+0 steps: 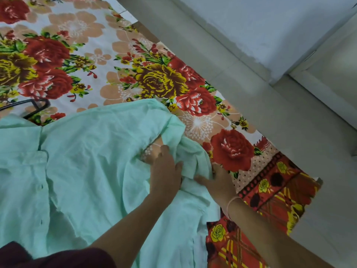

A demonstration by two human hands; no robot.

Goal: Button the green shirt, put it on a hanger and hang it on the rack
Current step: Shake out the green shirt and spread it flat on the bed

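Note:
The pale green shirt (87, 161) lies spread on a floral bedsheet, its button placket running down the left side. My left hand (164, 171) pinches a fold of the shirt's sleeve near the right edge, thumb against the cloth. My right hand (216, 180) lies just to the right on the same bunched sleeve, its fingers partly hidden under the fabric. A black hanger (36, 107) peeks out from behind the shirt's collar at the left.
The floral bedsheet (116, 55) covers the bed, with a red patterned border (270, 190) at the right edge. Beyond the bed edge lies a grey tiled floor (270, 93).

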